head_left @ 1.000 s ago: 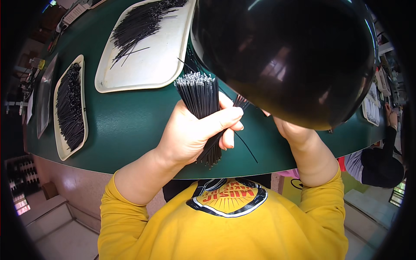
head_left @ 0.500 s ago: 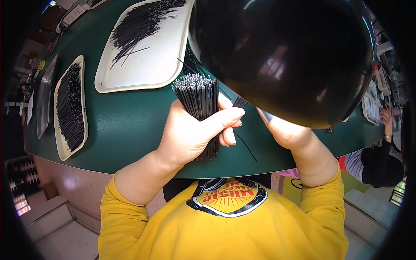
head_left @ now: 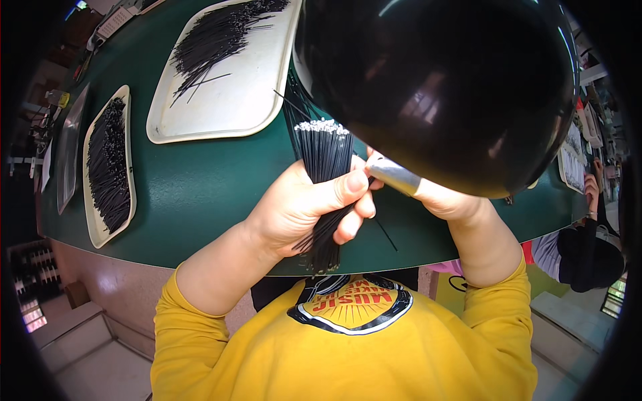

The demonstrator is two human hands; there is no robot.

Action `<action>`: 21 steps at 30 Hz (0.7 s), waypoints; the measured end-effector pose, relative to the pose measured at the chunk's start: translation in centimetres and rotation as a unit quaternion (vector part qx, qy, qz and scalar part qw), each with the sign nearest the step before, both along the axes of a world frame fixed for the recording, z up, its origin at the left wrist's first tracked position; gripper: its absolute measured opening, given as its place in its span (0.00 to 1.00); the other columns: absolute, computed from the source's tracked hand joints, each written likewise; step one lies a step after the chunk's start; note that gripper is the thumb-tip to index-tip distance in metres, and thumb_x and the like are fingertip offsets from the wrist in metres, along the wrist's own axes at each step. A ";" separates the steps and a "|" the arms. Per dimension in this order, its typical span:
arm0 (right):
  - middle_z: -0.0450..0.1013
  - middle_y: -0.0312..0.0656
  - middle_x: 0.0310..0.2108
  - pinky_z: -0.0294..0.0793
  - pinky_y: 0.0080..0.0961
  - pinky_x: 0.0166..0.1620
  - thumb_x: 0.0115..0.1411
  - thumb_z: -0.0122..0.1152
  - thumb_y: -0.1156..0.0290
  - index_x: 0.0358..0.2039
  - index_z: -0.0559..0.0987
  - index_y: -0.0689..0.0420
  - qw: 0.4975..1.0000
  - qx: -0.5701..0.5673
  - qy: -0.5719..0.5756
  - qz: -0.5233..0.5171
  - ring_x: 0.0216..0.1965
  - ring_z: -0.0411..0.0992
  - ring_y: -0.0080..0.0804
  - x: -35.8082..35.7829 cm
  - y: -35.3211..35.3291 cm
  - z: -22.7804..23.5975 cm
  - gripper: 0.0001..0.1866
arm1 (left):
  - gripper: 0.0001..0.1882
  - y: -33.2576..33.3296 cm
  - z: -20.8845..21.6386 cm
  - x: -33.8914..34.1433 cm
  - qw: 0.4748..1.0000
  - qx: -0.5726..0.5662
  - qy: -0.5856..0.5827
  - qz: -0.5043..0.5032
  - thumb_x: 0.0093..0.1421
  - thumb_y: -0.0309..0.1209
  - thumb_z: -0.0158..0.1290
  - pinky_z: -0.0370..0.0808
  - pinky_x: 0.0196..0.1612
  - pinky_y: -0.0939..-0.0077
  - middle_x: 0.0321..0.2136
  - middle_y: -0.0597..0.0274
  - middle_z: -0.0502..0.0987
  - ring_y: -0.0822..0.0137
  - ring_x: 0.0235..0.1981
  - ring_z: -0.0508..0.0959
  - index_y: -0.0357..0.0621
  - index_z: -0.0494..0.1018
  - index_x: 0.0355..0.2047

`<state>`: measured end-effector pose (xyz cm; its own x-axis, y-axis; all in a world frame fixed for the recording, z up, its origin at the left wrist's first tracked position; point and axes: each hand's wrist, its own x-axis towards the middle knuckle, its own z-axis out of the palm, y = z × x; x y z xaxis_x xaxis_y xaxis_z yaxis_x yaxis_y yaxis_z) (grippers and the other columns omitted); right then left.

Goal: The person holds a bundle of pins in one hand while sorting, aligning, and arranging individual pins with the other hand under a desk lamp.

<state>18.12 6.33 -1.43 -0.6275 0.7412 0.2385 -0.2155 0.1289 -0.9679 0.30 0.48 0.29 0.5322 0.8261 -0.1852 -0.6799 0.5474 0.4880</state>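
My yellow shirt (head_left: 374,361) is closest to me, with a round picture on its front. Just past it is the edge of the green surface (head_left: 187,200). My left hand (head_left: 294,207) is closed tight around a fat bundle of black wires (head_left: 326,157). The bundle stands almost straight up over the surface, with its bright silver ends on top and its bottom ends poking out below my hand. My right hand (head_left: 445,200) is close beside my left fingers, and a shiny grey cover (head_left: 396,176) is on one of its fingers. Part of this hand is hidden under a big shiny black dome (head_left: 435,93), so I cannot tell if it is holding anything. One loose black wire (head_left: 386,236) sticks out below, between my hands. Off to my left is a narrow cream tray (head_left: 95,232) full of black wires (head_left: 109,164), with a clear plastic thing (head_left: 71,154) next to it. Farther up is a big white tray (head_left: 234,107) with a messy pile of black wires in it. Far over on my right, another person's hand (head_left: 592,187) is near a white tray (head_left: 573,170).
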 end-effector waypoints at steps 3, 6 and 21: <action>0.71 0.40 0.28 0.69 0.19 0.31 0.43 0.56 0.85 0.30 0.73 0.64 0.998 0.036 -0.036 -0.021 0.28 0.70 0.26 -0.1 0.0 -0.6 0.11 | 0.05 -0.2 -0.1 0.3 0.986 0.067 0.134 0.072 0.52 0.25 0.49 0.69 0.18 0.86 0.19 0.59 0.71 0.73 0.15 0.72 0.37 0.66 0.28; 0.71 0.40 0.28 0.69 0.19 0.32 0.44 0.53 0.86 0.30 0.72 0.64 0.994 0.025 -0.055 -0.091 0.29 0.69 0.27 0.6 -0.1 -1.1 0.10 | 0.03 -0.2 0.4 0.2 0.982 0.050 0.169 0.065 0.51 0.24 0.49 0.71 0.19 0.85 0.18 0.58 0.72 0.72 0.16 0.74 0.36 0.67 0.24; 0.68 0.39 0.34 0.67 0.19 0.38 0.45 0.49 0.88 0.35 0.70 0.64 0.976 -0.156 0.149 -0.043 0.35 0.66 0.26 0.6 -0.1 -2.1 0.14 | 0.03 -0.3 0.0 0.0 0.982 0.071 0.151 0.093 0.52 0.24 0.48 0.71 0.20 0.84 0.18 0.58 0.72 0.71 0.16 0.74 0.37 0.67 0.24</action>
<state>18.69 6.24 -3.57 -0.4967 0.8538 0.1557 -0.4947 -0.1311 -0.8591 0.30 0.18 0.34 0.3082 0.9326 -0.1877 -0.5746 0.3397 0.7446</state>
